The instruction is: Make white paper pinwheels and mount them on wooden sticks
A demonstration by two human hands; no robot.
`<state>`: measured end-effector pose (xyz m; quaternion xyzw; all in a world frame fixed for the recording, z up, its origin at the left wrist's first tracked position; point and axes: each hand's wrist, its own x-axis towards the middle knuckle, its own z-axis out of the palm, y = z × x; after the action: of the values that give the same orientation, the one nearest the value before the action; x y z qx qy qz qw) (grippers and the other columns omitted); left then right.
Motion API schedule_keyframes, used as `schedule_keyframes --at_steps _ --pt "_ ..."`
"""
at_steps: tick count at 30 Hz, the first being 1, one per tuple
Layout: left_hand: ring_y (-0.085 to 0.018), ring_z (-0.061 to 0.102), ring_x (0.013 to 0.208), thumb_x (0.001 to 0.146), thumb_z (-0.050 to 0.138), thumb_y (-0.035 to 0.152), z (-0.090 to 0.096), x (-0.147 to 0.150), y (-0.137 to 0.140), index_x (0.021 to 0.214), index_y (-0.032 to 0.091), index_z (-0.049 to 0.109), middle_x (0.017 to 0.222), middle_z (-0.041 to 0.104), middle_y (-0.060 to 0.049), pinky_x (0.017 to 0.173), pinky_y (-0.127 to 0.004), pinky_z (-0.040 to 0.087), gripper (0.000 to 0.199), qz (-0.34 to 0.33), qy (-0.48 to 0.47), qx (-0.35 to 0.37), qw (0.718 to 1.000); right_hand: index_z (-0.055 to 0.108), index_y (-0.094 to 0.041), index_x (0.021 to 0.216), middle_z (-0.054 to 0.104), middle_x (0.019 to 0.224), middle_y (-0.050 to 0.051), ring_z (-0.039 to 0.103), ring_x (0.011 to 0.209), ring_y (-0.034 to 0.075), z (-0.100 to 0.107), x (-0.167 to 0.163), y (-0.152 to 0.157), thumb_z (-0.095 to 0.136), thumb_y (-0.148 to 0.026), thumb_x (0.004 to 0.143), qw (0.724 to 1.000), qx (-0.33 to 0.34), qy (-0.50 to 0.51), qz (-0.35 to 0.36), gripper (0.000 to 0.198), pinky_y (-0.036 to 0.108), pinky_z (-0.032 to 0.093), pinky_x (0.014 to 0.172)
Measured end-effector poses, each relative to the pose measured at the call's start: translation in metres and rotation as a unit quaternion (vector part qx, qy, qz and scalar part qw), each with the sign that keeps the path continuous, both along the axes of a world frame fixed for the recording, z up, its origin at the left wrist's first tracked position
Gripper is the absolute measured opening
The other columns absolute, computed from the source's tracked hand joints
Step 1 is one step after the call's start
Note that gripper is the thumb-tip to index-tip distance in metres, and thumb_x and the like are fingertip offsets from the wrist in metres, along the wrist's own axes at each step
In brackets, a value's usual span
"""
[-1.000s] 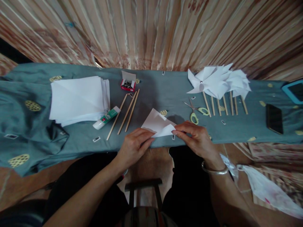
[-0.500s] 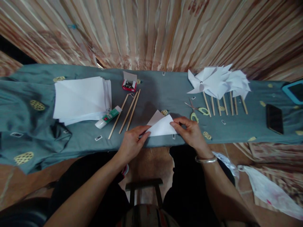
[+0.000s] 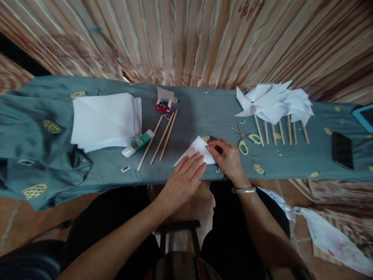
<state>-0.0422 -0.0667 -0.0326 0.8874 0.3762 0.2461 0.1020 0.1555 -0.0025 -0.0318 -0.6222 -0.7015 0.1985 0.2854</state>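
A white sheet of paper [image 3: 198,145], folded to a triangle, lies at the near edge of the cloth-covered table. My left hand [image 3: 186,171] rests flat on its lower part, fingers stretched out and covering some of it. At the paper's right corner, my right hand [image 3: 225,155] pinches the edge between thumb and fingers; a silver bangle circles that wrist. Left of the paper lie wooden sticks [image 3: 159,142] and a green-and-white glue tube [image 3: 138,144]. Scissors [image 3: 244,140] with light green handles lie beyond my right hand, blades apart.
A stack of white paper [image 3: 101,120] sits on the left. Behind the sticks stands an open red box [image 3: 163,105] of small metal pieces. Several paper pinwheels [image 3: 271,103] on sticks lie at the back right, near a dark phone [image 3: 342,151] and a blue-framed device [image 3: 364,116].
My left hand has let go of the paper's left corner and moved right, now flat on top of it. The paper's fold now lies down flatter. My right hand still pinches the right side.
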Motion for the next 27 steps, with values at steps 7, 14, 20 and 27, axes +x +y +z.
schedule_keyframes --at_steps 7,14,20,27 --pt "-0.035 0.032 0.144 0.088 0.061 0.026 -0.0072 0.0061 -0.0060 0.137 0.005 0.043 0.147 0.046 -0.022 0.115 -0.055 0.032 0.056 0.012 0.044 -0.049 0.998 0.073 -0.021 0.089 0.074 0.084 0.005 0.066 0.079 0.022 -0.0002 -0.0022 0.0011 0.062 -0.033 0.085 1.000 0.009 -0.021 -0.012 0.016 0.034 0.051 0.076" --pt "-0.037 0.034 0.142 0.087 0.064 0.030 -0.0083 0.0046 -0.0044 0.137 0.003 0.042 0.147 0.044 -0.024 0.116 -0.055 0.031 0.061 0.009 0.061 -0.054 0.997 0.072 -0.020 0.087 0.073 0.081 0.005 0.064 0.075 0.021 0.0009 -0.0052 0.0017 0.062 -0.032 0.085 0.999 -0.001 -0.030 -0.024 0.016 0.033 0.050 0.073" --pt "-0.037 0.035 0.142 0.088 0.063 0.033 -0.0104 0.0049 -0.0047 0.138 0.004 0.042 0.149 0.044 -0.022 0.116 -0.053 0.031 0.062 0.008 0.078 -0.056 0.995 0.072 -0.020 0.087 0.073 0.081 0.005 0.064 0.075 0.021 0.0010 -0.0066 0.0014 0.063 -0.030 0.084 0.999 0.008 -0.043 -0.025 0.014 0.032 0.049 0.073" --pt "-0.035 0.031 0.144 0.089 0.060 0.031 -0.0100 0.0043 -0.0051 0.139 0.005 0.041 0.149 0.043 -0.022 0.117 -0.053 0.029 0.060 0.009 0.081 -0.070 0.994 0.072 -0.020 0.088 0.072 0.081 0.005 0.064 0.076 0.021 -0.0002 -0.0080 0.0002 0.061 -0.031 0.086 0.998 0.018 -0.055 -0.024 0.016 0.032 0.049 0.073"
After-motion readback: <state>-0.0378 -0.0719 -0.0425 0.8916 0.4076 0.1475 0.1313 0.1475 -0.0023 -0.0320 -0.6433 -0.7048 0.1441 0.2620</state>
